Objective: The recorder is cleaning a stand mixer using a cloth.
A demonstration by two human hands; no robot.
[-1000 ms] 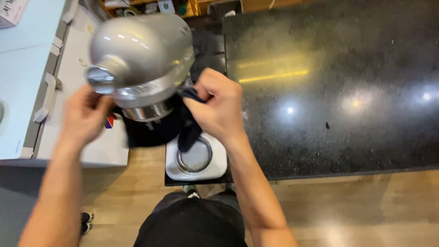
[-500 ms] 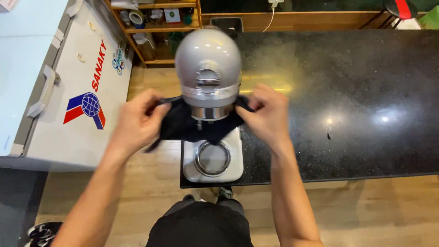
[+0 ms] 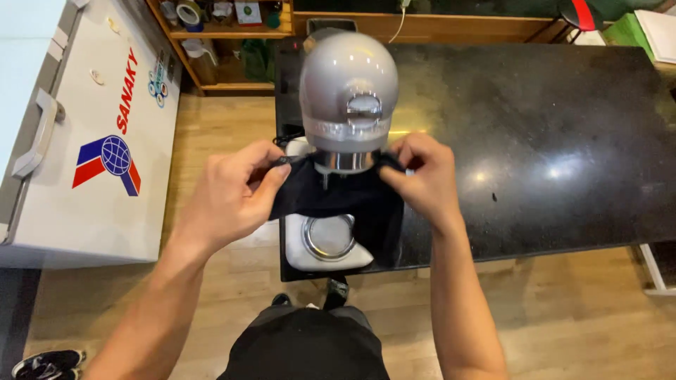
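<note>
A silver stand mixer (image 3: 348, 91) stands on the near left end of a black stone counter (image 3: 535, 134), its head tilted up toward me and its white base plate (image 3: 325, 243) below. A black cloth (image 3: 338, 200) is stretched under the mixer head, around its metal collar. My left hand (image 3: 229, 197) pinches the cloth's left edge. My right hand (image 3: 422, 179) grips its right edge, just beside the head. The cloth hangs down over part of the base.
A white chest freezer (image 3: 91, 134) with a grey handle stands to the left. Wooden shelves (image 3: 225, 28) with jars and a jug are behind it. Wood floor lies below, with a shoe (image 3: 46, 362) at the bottom left. A green box (image 3: 634, 28) sits far right.
The mixer head has swung from the left to the middle of view. Both hands now hold the black cloth spread out on either side of the head.
</note>
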